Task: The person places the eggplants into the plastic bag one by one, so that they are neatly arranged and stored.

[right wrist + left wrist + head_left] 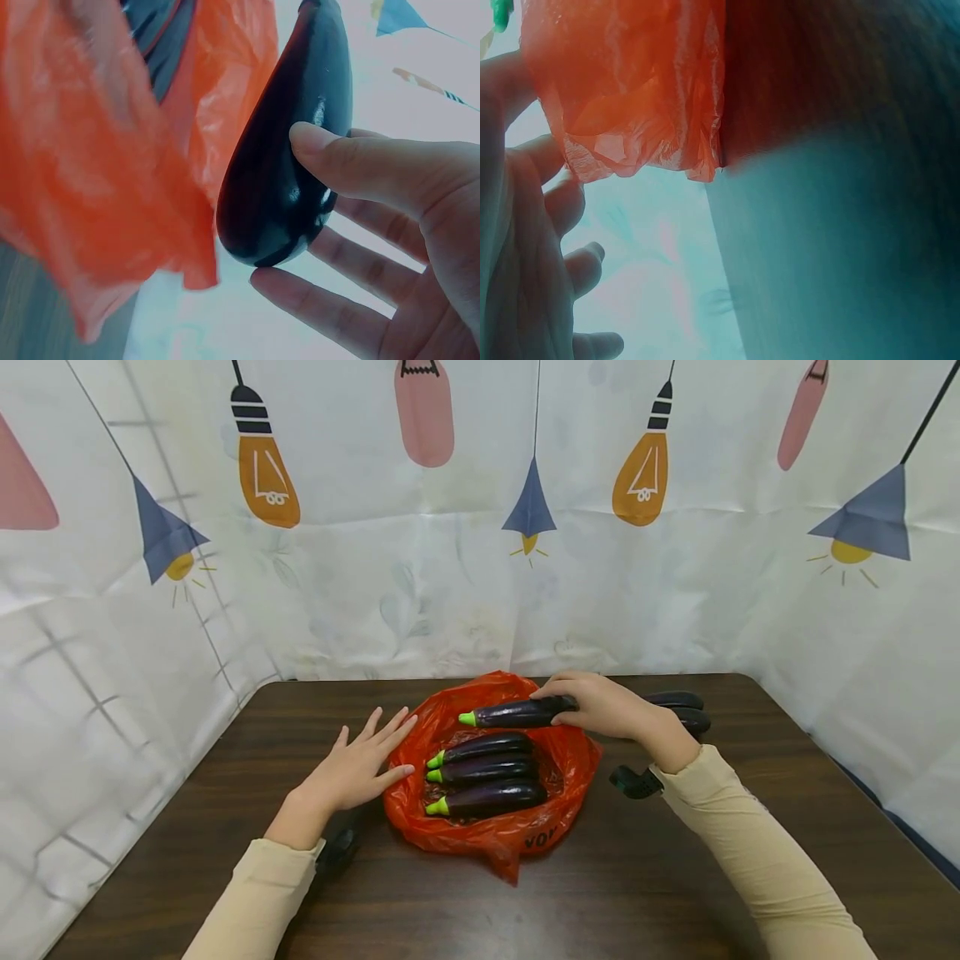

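Note:
A red plastic bag (457, 828) lies opened on the table, with several dark purple eggplants (491, 771) side by side inside, their green stem ends to the left. My right hand (596, 704) grips another eggplant (517, 713) by its thick end, over the bag's far rim. In the right wrist view the thumb lies on that eggplant (292, 165) and the fingers are behind it. My left hand (360, 766) has its fingers spread, the tips touching the bag's left side. From the left wrist, the fingers appear beside the red bag (630, 90).
Further eggplants (692, 720) lie on the table to the right, partly hidden behind the right wrist. The dark wooden table (600, 877) reaches back to a white curtain (337, 593) printed with lamps and bulbs. A dark strap-like device hangs at each wrist.

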`<state>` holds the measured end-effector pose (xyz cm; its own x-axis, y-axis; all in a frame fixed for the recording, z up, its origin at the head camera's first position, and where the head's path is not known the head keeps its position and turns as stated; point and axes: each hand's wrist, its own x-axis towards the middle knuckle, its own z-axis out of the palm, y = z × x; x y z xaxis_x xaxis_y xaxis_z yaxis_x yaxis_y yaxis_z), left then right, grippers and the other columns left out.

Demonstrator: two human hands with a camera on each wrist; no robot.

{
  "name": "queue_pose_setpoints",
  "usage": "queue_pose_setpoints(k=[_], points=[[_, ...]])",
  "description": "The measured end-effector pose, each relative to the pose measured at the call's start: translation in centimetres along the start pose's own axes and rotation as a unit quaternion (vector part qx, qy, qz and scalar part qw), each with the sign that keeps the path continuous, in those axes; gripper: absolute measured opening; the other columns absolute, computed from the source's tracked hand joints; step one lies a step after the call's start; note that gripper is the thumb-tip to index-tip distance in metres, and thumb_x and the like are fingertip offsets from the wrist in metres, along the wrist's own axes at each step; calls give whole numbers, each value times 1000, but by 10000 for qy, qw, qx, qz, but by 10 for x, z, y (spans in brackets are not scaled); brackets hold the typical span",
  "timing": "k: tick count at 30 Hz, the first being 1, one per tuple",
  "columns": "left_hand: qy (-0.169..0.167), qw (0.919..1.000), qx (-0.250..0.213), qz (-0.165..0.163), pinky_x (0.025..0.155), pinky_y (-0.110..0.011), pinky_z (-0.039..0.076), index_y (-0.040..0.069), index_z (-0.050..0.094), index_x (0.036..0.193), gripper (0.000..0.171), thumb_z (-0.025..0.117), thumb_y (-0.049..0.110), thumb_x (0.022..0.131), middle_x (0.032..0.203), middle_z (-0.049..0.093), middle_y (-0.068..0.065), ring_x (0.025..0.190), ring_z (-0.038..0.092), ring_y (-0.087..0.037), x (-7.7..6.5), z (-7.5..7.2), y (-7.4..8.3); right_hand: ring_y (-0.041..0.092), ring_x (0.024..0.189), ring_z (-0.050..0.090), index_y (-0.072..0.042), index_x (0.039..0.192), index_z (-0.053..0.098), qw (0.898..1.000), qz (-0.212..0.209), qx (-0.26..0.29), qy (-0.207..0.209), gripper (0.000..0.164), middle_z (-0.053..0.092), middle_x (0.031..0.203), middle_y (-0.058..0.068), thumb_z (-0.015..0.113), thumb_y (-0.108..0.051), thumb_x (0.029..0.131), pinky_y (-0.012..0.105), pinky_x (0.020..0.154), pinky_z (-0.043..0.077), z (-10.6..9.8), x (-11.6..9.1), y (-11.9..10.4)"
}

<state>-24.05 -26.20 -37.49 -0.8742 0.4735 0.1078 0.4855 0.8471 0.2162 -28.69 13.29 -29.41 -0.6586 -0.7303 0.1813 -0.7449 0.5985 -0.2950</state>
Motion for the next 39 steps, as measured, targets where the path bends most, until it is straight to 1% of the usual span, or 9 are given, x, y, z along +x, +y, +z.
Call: queue_pose_setpoints(k=[6, 10, 12, 17, 19, 24, 27, 31, 39], points=[[15, 10000, -12, -7, 111, -79, 5, 15, 26, 165, 79, 54, 54, 103, 170, 17, -10, 154, 9, -44, 0, 0, 0, 33, 126, 57, -9, 137, 67, 10000, -58, -27, -44, 45, 60, 137, 15, 77, -8, 93, 50, 101, 51, 2, 11, -7], [7, 10000, -28, -11, 111, -79, 4, 15, 25, 165, 79, 54, 55, 103, 170, 17, -10, 154, 8, -44, 0, 0, 0, 34, 127, 57, -8, 136, 67, 9999, -58, -8, -91, 45, 59, 139, 18, 78, -9, 92, 50, 102, 50, 5, 15, -8], [10, 10000, -25, -14, 111, -79, 4, 15, 25, 165, 79, 54, 55, 103, 170, 17, -9, 154, 8, -44, 0, 0, 0, 33, 123, 59, -8, 137, 67, 9999, -71, 14, -109, 46, 59, 139, 17, 78, -9, 92, 49, 99, 52, 7, 16, -8], [28, 10000, -41, -24, 111, -79, 4, 15, 25, 165, 79, 55, 53, 102, 170, 17, -9, 154, 9, -44, 0, 0, 0, 30, 120, 59, -10, 137, 67, 9998, -149, -7, -118, 45, 61, 135, 13, 78, -11, 93, 47, 98, 52, 12, 21, -10], [33, 10000, -52, -25, 111, -79, 4, 15, 25, 165, 79, 55, 53, 102, 170, 17, -9, 154, 9, -44, -1, 1, 0, 30, 122, 59, -10, 136, 68, 9997, -215, -58, -135, 44, 62, 134, 12, 78, -11, 92, 46, 100, 51, 14, 24, -11], [54, 10000, -48, -24, 111, -79, 4, 14, 25, 165, 80, 57, 52, 102, 170, 17, -9, 154, 9, -44, -1, 0, 1, 30, 121, 60, -8, 135, 68, 9989, -345, -240, -186, 44, 62, 132, 12, 78, -10, 92, 45, 100, 51, 20, 31, -12], [59, 10000, -36, -25, 111, -79, 4, 14, 25, 165, 80, 58, 51, 102, 170, 17, -9, 154, 9, -44, -1, 0, 1, 31, 122, 60, -8, 135, 68, 9989, -258, -348, -205, 44, 62, 132, 12, 78, -10, 92, 45, 101, 51, 21, 34, -14], [75, 10000, -23, -20, 111, -79, 5, 14, 24, 165, 80, 57, 51, 102, 170, 17, -8, 154, 10, -44, -1, 0, 1, 30, 119, 62, -10, 135, 68, 9986, -112, -456, -244, 44, 63, 130, 11, 78, -10, 93, 44, 98, 52, 22, 38, -17], [109, 9999, -38, -10, 111, -79, 5, 14, 24, 165, 80, 55, 53, 102, 171, 17, -8, 154, 10, -44, -1, -1, 2, 27, 111, 64, -11, 133, 70, 9965, -37, -735, -388, 43, 63, 125, 10, 79, -10, 91, 39, 94, 54, 29, 48, -23]])
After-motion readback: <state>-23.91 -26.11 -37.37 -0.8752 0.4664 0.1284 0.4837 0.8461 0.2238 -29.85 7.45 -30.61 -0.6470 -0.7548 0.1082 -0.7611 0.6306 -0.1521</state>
